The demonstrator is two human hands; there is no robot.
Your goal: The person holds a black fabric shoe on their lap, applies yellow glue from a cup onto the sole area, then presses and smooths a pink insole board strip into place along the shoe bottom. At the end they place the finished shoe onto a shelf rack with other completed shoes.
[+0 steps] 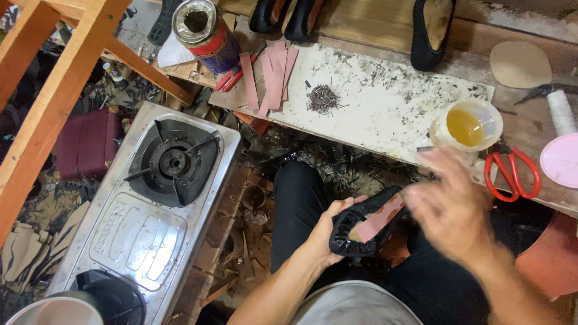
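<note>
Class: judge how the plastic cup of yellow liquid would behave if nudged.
The cup looks thin-walled and open-topped, so it would probably slide easily and slosh. It sits near the white board's edge, so a push might tip it off and spill.

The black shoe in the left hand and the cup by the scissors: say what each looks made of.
Black shoe: looks like soft black leather or imitation, gathered in wrinkles at the edge, pink insole showing. Cup: translucent plastic, probably; amber liquid shows through its wall.
</note>
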